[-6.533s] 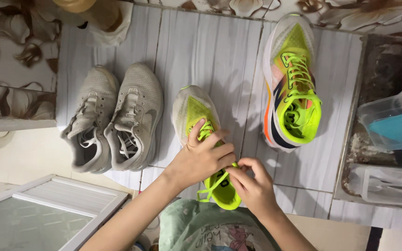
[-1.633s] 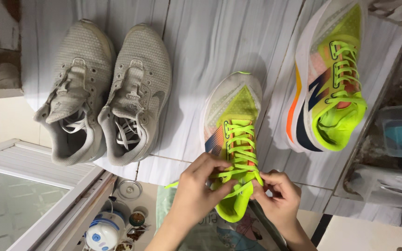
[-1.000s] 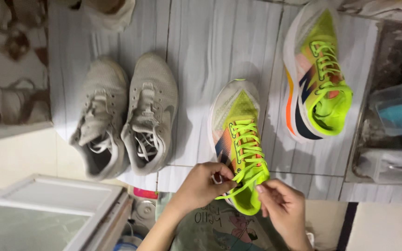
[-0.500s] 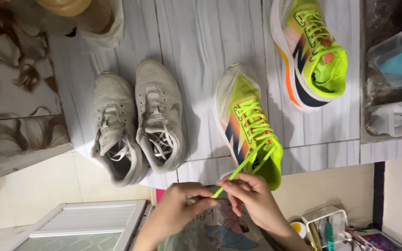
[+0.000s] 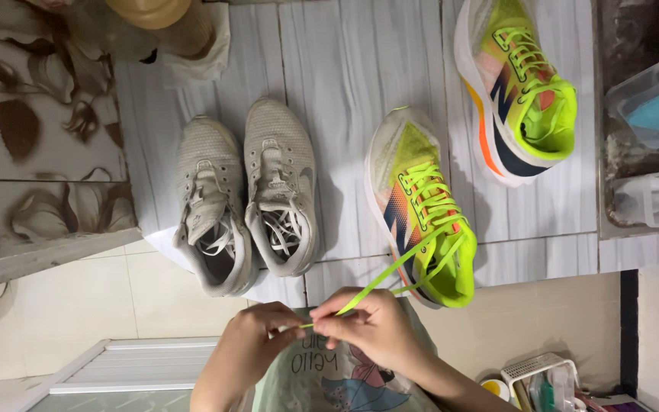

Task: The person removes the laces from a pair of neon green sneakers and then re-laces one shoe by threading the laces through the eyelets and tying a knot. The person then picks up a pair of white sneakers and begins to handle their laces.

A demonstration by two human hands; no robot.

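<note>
At nine o'clock of the hands stands a floral-patterned wall panel (image 5: pixel 40 137), and at seven o'clock a white louvred frame (image 5: pixel 131 366). On the pale plank shelf (image 5: pixel 345 61), at eleven o'clock of the hands, a pair of grey sneakers (image 5: pixel 249 198) sits side by side, toes away. The left hand (image 5: pixel 249 347) and right hand (image 5: pixel 371 328) meet low in the picture, fingers pinched on the ends of a neon yellow lace (image 5: pixel 387 271) drawn taut from the near neon running shoe (image 5: pixel 421 206) at one o'clock. Its mate (image 5: pixel 516 84) lies farther off at one o'clock, well apart. At three o'clock, clear plastic containers (image 5: pixel 654 107) crowd a grimy tray. Nothing blocks the lace.
</note>
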